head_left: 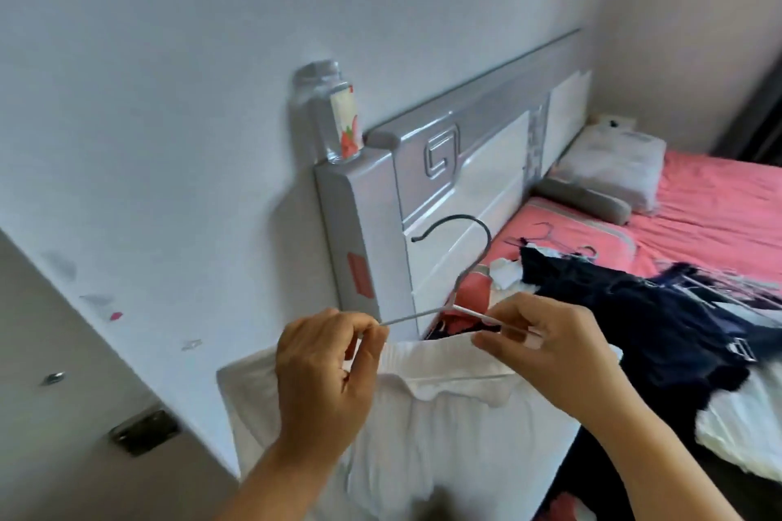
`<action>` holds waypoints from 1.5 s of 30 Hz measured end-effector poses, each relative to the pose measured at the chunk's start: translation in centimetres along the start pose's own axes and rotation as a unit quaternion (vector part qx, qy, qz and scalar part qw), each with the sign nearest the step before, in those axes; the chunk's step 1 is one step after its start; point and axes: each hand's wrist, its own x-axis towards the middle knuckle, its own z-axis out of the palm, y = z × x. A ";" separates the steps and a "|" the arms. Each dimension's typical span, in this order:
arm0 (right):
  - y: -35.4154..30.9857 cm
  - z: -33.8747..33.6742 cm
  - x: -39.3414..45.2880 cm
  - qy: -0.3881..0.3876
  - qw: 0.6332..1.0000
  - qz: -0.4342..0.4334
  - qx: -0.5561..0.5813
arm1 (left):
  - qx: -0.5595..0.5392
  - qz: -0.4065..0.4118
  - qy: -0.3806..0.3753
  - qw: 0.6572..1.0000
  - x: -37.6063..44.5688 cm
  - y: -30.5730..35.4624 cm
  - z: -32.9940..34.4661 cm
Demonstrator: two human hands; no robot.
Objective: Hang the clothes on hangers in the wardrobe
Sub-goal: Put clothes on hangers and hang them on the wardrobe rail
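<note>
While the left hand pinches the hanger (white garment draped), the right hand pinches it too.

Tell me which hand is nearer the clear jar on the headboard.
Left. The left hand is below the jar, pinching the hanger; the right hand is farther right.

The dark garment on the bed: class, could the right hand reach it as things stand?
Probably yes: the dark garment lies uncovered beside the right hand. But that hand pinches the hanger carrying the white garment, so it must let go first.
</note>
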 end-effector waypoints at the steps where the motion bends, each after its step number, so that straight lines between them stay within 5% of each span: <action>1: 0.6 -0.6 -0.5 0.035 0.999 0.006 -0.022 | -0.016 0.020 -0.006 1.000 0.6 0.4 0.7; 7: 2.8 -3.5 -3.3 0.221 0.972 0.026 -0.083 | -0.097 0.094 -0.032 0.990 4.9 2.2 4.9; 25: 5.1 -24.1 5.0 0.459 0.856 0.013 -0.238 | -0.378 0.070 -0.095 0.918 22.3 17.0 22.8; 33: 19.3 -36.2 12.4 0.477 0.835 0.091 -0.259 | -0.319 0.113 -0.128 0.932 26.8 24.9 39.0; 40: 39.0 -41.1 15.9 0.411 0.850 0.262 -0.199 | -0.259 0.071 -0.268 0.925 21.8 25.6 55.0; 45: 52.2 -40.9 15.4 0.362 0.841 0.371 -0.155 | -0.168 0.011 -0.429 0.888 16.9 24.7 64.5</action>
